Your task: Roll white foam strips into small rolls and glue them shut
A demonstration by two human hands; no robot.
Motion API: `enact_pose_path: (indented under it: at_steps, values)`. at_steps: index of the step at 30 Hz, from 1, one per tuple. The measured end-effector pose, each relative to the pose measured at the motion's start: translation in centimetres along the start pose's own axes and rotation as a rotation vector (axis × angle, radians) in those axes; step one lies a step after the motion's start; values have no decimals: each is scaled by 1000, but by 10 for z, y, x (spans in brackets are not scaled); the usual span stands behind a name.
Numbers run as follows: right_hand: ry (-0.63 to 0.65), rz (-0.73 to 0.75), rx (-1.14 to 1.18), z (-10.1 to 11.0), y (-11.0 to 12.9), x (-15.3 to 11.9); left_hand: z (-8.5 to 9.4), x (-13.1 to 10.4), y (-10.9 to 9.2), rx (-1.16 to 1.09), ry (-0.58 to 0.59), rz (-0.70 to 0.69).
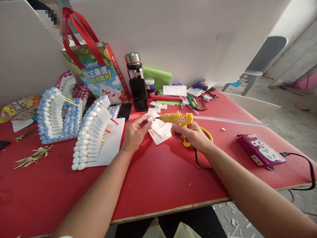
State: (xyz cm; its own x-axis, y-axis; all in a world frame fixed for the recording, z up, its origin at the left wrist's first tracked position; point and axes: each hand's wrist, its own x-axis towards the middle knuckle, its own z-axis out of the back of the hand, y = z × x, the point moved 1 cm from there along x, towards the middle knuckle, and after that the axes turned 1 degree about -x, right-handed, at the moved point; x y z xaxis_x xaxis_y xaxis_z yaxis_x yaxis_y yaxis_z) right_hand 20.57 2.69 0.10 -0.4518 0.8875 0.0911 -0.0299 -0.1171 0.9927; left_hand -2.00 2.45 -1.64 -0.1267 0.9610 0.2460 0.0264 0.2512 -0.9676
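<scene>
Between the thumb and fingers of my left hand (pixel 135 133) is a small white rolled piece (pixel 150 119), pinched near its edge. My right hand (pixel 192 135) is wrapped round the handle of a yellow hot glue gun (pixel 174 119), whose nozzle points left at the white piece, touching or nearly so. A long clear glue stick (pixel 230 121) runs out of the gun's back. Left of my hands stands a curved white model (pixel 92 132) faced with rows of white rolls, on a white board (pixel 112 145). Some white paper sheets (pixel 159 132) lie beneath the gun's nozzle.
A purple power strip (pixel 262 150) sits at the right with a black cord. Behind stand a steel flask (pixel 133 62), phones (pixel 138 94), a shopping bag (pixel 104 76) and a green utility knife (pixel 192 101). A blue-and-white model (pixel 58 115) is further left. The red table (pixel 158 188) ends in front of me.
</scene>
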Motion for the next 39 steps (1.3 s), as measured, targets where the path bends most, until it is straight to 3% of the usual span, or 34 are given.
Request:
enact_pose_path:
  at_steps: [8, 15, 26, 39]
  values:
    - [-15, 12, 11, 0, 2, 0, -1, -1, -3, 22, 59, -26]
    - [22, 3, 19, -1, 5, -1, -1, -1, -3, 42, 18, -20]
    - [-7, 3, 44, 0, 3, -1, 0, -1, 0, 55, 57, -48]
    - [-7, 5, 11, -2, 4, 0, 3, 0, 2, 240, 56, -116]
